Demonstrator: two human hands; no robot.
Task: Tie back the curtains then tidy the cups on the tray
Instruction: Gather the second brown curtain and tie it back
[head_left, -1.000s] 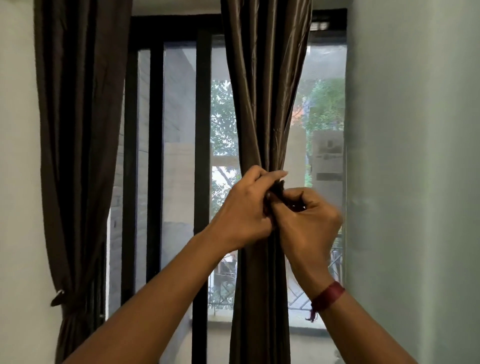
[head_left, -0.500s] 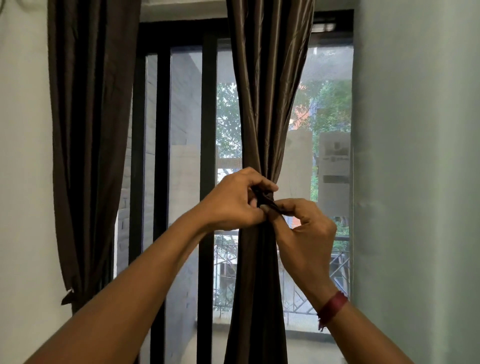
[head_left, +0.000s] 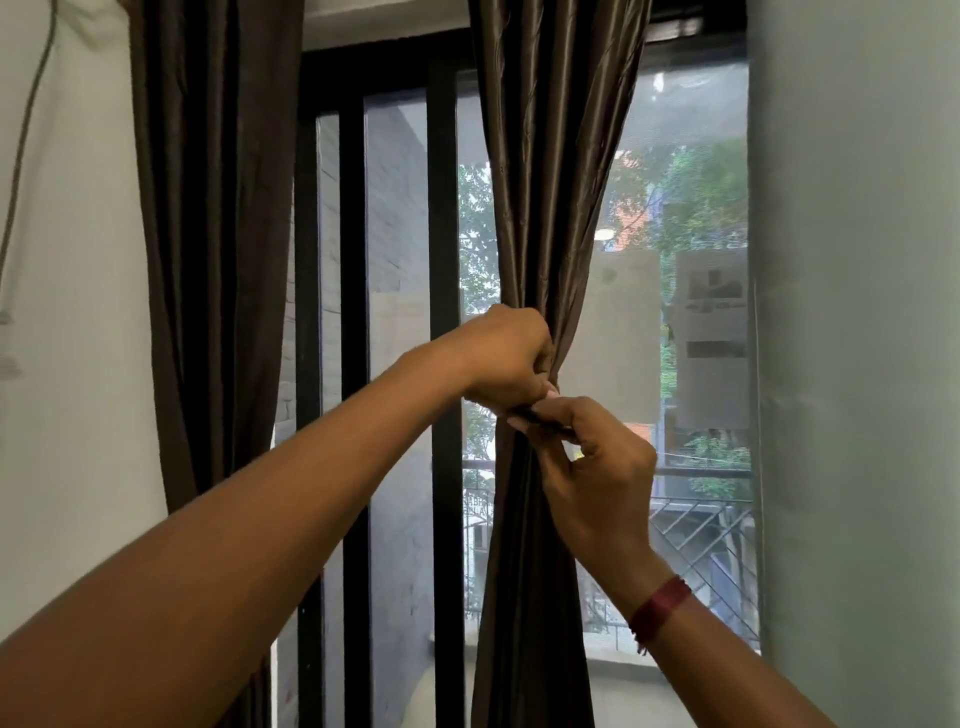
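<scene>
Head view, facing a window. The centre curtain (head_left: 545, 182), dark brown and glossy, hung from the top edge of the frame down to the bottom, drawn in to a narrow waist at mid-frame and widening again below. The left hand (head_left: 506, 358) was at that waist, its fingers curled and gripping the gathered cloth; whether it also held the tie could not be told. Just below and touching it, the right hand (head_left: 597, 467) pinched a dark tie-back (head_left: 543, 422) between thumb and forefinger, the strip lying across the front of the gather. A red wristband (head_left: 662, 605) circled the right wrist at lower right. A second curtain (head_left: 218, 208) of the same cloth hung at the left of the frame, well apart from the first. Between them stood the black bars of the window frame (head_left: 445, 208). A pale wall (head_left: 857, 312) filled the right side, and a thin cable (head_left: 31, 130) ran down the wall at upper left.
</scene>
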